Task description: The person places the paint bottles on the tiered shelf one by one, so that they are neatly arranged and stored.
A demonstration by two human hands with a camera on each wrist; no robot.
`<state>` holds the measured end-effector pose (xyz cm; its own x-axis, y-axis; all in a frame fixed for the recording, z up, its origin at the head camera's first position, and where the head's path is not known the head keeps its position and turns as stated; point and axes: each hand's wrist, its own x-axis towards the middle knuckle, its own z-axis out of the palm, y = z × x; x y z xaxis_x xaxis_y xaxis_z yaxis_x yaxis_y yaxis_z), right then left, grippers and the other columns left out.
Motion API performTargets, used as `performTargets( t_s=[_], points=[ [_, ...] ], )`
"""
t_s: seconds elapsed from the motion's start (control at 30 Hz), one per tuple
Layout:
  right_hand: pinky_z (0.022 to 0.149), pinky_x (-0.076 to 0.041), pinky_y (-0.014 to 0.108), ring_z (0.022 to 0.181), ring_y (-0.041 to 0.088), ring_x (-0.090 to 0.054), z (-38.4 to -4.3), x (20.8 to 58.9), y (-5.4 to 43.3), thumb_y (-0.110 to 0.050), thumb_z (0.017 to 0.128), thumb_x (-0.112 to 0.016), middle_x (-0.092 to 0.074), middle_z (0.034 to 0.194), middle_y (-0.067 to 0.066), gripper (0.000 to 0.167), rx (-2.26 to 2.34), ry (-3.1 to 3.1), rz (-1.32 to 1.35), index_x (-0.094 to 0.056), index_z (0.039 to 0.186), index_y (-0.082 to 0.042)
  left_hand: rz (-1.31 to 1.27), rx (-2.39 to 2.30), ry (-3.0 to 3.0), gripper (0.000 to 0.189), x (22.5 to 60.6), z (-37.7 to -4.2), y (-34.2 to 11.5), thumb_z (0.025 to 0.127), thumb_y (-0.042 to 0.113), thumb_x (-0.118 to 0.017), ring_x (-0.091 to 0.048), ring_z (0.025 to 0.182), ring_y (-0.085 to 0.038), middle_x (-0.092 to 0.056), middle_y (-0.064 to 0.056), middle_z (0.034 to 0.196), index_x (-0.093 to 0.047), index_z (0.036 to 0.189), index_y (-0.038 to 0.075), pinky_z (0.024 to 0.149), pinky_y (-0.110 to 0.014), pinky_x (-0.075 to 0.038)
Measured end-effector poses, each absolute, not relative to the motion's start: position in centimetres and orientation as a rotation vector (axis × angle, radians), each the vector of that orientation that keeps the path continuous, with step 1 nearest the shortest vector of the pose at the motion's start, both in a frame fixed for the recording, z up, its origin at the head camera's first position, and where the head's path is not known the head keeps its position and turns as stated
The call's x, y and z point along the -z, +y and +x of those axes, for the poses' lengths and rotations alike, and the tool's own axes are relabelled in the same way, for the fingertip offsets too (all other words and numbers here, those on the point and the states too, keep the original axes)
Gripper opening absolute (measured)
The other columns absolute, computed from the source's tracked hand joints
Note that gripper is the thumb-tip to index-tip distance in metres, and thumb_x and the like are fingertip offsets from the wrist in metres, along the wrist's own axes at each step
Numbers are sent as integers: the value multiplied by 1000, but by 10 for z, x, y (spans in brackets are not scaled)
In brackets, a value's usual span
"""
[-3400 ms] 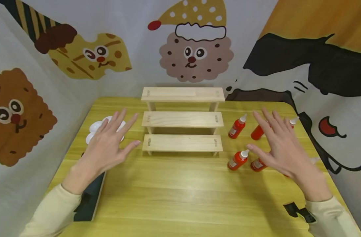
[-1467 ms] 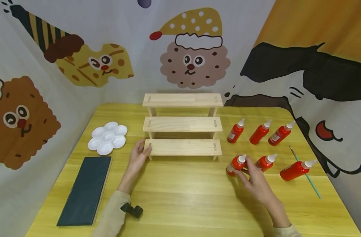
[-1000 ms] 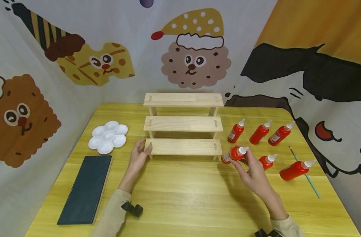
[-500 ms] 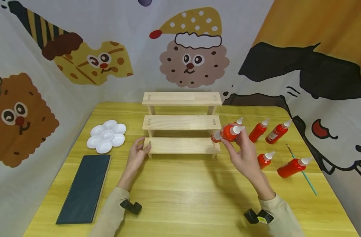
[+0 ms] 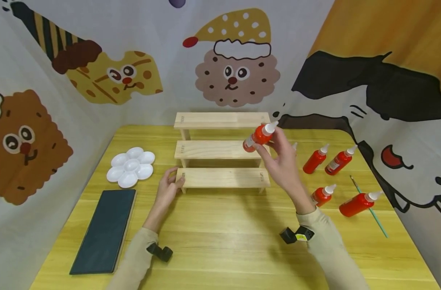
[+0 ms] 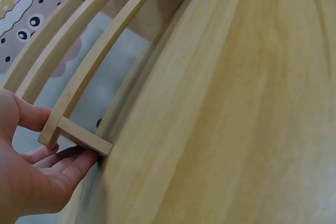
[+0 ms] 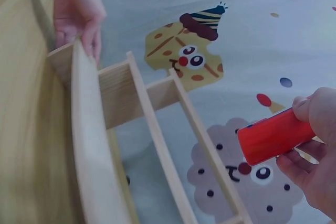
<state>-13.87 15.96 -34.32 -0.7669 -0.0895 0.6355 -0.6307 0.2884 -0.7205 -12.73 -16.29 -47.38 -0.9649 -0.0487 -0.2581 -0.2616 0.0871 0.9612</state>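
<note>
A pale wooden three-tier shelf (image 5: 222, 178) stands at the middle of the table. My left hand (image 5: 167, 189) grips the left end of its lowest tier, thumb on top and fingers beneath, as the left wrist view shows. In my right hand (image 5: 282, 165) is a red squeeze bottle (image 5: 256, 138) with a white pointed nozzle, pinched between thumb and fingers. The bottle is tilted, nozzle up and to the right, and overlaps the upper and middle tiers in the head view. In the right wrist view the bottle's red base (image 7: 273, 137) faces left, above the shelf.
More red bottles (image 5: 315, 161) stand to the right, one mostly hidden behind my right hand. A thin paintbrush (image 5: 378, 222) lies beside the nearest right bottle (image 5: 357, 204). On the left are a white flower-shaped palette (image 5: 130, 166) and a dark flat book-like board (image 5: 104, 231).
Both hands were raised open at first. Then my left hand took the shelf's end and my right hand picked up the front-left bottle, lifting it up and leftward over the shelf.
</note>
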Motion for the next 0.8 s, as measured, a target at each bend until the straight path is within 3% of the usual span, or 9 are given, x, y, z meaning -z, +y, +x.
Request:
performTargets(
  t_s=[0.47, 0.8],
  points=[
    [98, -55, 39, 111, 26, -66, -191, 306, 99, -11, 94, -72, -66, 129, 12, 50, -1654, -2144, 613, -53, 140, -7, -334, -2018, 2207, 56, 478, -126, -163, 103, 18, -55, -61, 122, -35, -54, -25, 146, -35, 155, 9, 101, -43, -51],
    [95, -55, 36, 108, 25, -66, -224, 295, 61, -18, 97, -70, -67, 128, 12, 50, -1609, -2251, 672, -51, 143, -10, -325, -2045, 2180, 58, 477, -125, -160, 103, 14, -54, -56, 130, -40, -48, -28, 151, -33, 156, 8, 108, -49, -47]
  ],
)
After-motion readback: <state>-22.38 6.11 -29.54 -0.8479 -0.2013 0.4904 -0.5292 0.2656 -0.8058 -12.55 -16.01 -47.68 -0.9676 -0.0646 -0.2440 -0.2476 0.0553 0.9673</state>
